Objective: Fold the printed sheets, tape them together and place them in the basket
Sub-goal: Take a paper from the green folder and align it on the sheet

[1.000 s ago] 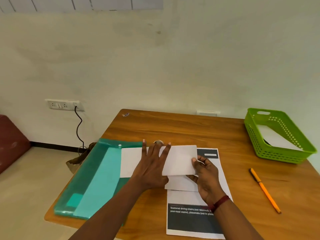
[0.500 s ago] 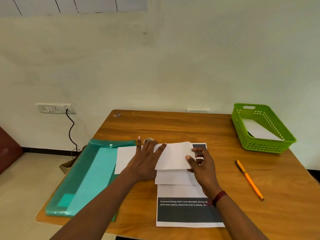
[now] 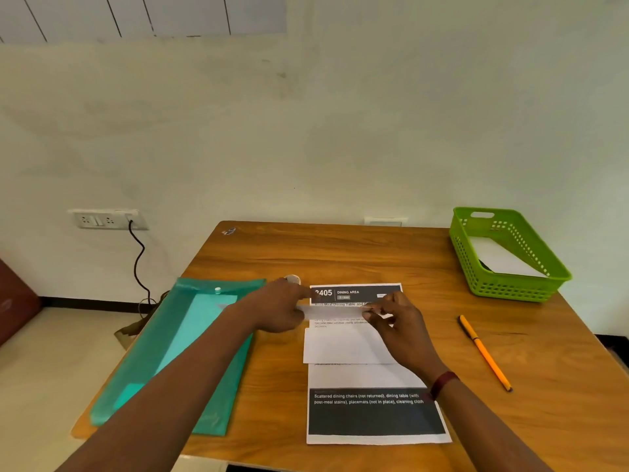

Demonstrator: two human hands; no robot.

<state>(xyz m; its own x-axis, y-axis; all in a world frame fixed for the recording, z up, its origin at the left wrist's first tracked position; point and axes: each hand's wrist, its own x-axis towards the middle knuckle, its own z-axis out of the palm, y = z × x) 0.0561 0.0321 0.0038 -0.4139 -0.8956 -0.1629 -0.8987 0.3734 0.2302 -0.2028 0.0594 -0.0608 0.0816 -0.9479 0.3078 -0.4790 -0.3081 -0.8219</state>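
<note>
**Both hands pinched a pale strip over the printed sheet**

A wooden bench stood against a cream wall that carried a socket and a black cable. On the bench lay a teal folder at the left and an orange pen at the right. A green basket sat in the far right corner with a white sheet inside. A printed sheet lay flat in the middle, with a folded sheet resting on it. Above these, the left hand gripped one end of a blurred pale strip with curled fingers, and the right hand pinched the other end.
</note>
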